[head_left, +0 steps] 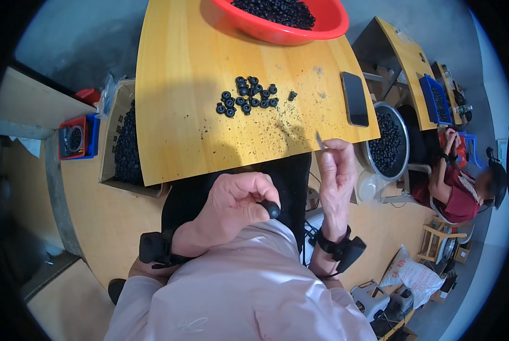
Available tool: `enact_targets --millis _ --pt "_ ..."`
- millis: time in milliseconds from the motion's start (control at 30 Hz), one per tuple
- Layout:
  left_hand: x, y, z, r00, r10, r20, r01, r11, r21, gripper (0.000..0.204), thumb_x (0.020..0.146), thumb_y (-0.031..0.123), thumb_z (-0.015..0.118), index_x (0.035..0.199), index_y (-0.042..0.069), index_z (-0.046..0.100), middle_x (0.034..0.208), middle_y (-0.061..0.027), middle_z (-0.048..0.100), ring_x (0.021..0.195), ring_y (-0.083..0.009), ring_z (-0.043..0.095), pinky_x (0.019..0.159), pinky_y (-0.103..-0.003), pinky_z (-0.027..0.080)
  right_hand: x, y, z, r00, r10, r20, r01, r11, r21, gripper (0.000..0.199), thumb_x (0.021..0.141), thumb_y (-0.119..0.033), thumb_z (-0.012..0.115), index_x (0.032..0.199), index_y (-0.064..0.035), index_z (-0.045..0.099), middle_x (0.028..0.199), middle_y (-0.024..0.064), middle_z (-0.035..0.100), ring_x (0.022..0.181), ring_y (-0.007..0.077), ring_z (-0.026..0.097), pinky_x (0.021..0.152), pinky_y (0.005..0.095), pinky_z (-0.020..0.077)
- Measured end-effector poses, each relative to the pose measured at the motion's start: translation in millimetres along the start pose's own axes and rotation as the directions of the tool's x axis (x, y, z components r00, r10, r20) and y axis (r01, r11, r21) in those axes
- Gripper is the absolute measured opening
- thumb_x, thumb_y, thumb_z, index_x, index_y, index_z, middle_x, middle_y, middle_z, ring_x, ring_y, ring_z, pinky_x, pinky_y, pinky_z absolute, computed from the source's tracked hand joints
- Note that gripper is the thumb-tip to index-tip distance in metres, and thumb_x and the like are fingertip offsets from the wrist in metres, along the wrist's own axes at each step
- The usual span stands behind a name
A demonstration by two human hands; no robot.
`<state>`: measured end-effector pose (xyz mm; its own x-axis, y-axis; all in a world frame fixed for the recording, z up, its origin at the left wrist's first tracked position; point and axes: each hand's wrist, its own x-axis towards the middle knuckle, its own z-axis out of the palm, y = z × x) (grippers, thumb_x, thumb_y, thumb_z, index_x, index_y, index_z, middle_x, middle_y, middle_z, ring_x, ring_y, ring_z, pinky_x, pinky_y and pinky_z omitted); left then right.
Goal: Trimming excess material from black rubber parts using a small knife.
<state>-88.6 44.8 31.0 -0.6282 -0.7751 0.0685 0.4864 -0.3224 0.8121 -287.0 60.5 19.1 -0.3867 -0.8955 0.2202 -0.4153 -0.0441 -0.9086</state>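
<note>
Between the thumb and fingers of my left hand point(234, 199) is a small black rubber part point(271, 209), held in front of my body below the table's near edge. My right hand point(338, 167) pinches a small thin blade point(320, 140), its tip pointing up over the table edge. On the yellow wooden table point(180, 125) lies a loose cluster of similar black rubber parts point(247, 101), many of them ring-shaped. One separate black part point(292, 96) lies just right of the cluster. Dark crumbs are scattered between the cluster and me.
A red basin point(254, 34) full of black parts stands at the far edge. A phone point(354, 98) lies at the right. Beside the table are a metal bowl point(405, 142) and a cardboard box point(111, 153), both holding black parts. Another person point(456, 190) sits at the right.
</note>
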Motion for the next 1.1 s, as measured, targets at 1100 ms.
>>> enact_targets --millis 1100 --pt "-2.8 1.7 -32.5 0.988 -0.145 -0.061 0.121 0.948 -0.294 0.022 0.075 0.018 0.066 0.079 -0.001 0.055 0.068 -0.0040 0.052 0.063 -0.0108 0.048 0.059 -0.023 0.039 1.5 -51.2 55.6 0.859 0.021 0.511 -0.330 0.786 0.523 0.012 0.081 -0.001 0.057 0.070 -0.0025 0.052 0.064 -0.0020 0.050 0.059 0.0039 0.042 0.054 0.0189 0.0342"
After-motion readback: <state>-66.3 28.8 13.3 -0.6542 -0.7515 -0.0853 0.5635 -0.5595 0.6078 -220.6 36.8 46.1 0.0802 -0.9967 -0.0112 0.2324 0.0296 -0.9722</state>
